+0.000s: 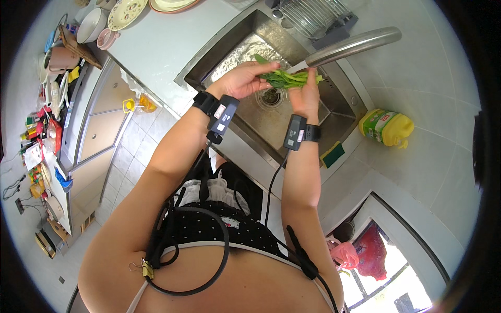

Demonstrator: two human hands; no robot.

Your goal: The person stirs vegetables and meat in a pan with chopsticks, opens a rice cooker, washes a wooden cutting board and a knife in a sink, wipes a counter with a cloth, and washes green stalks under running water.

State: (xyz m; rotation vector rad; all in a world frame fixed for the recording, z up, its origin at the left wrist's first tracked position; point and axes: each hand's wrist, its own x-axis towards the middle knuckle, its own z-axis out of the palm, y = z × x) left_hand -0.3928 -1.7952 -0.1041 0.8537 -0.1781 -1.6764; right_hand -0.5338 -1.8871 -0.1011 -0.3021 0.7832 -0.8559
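Observation:
A small bunch of leafy green vegetables is held level over the stainless steel sink. My left hand grips its leafy end, thumb above and fingers beneath. At the pale stem end, my right hand has its fingers around the stalks. Right above the greens is the spout of the metal faucet, and water runs from its tip onto them. Below the bunch, the sink drain holds some dark bits. Parts of the fingers are hidden behind the greens.
A green-and-yellow sponge lies on the sink's right rim, near a yellow detergent bottle. A wire dish rack stands behind the basin. Bowls and plates sit on the counter at left. Cables run from both wrist devices.

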